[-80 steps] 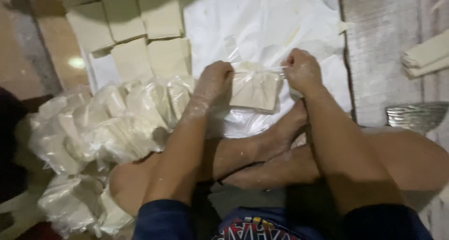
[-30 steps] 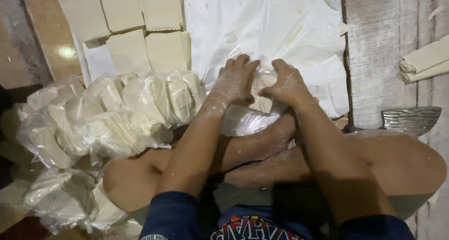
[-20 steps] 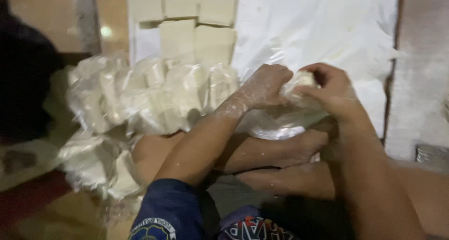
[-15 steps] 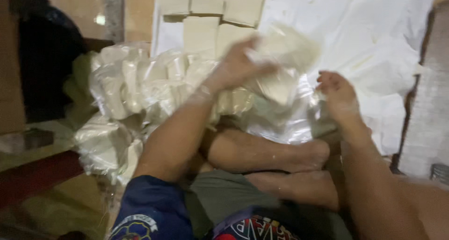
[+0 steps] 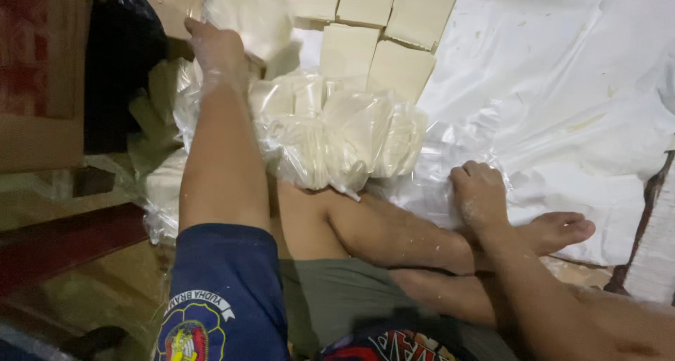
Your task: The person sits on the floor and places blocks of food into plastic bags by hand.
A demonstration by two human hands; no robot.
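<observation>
Bagged pale block [image 5: 242, 13]: clear plastic wrap, blurred, held high at far-left end of bagged pile [image 5: 330, 132].

Open room lies to your two o'clock, where the white sheet [image 5: 562, 101] spreads bare and a hand can sweep freely. At twelve o'clock, rows of pale unwrapped blocks [image 5: 380, 30] bar the way. A heap of bagged blocks [image 5: 330, 132] crowds eleven o'clock, pressed against your left knee. Your left hand [image 5: 218, 48], lifting a wrapped block [image 5: 246, 13], hangs above that heap. Your right hand [image 5: 481, 192] rests on loose clear plastic [image 5: 436, 171]. Crossed legs [image 5: 436, 248] block six o'clock; a dark bag [image 5: 116, 66] closes ten.
</observation>
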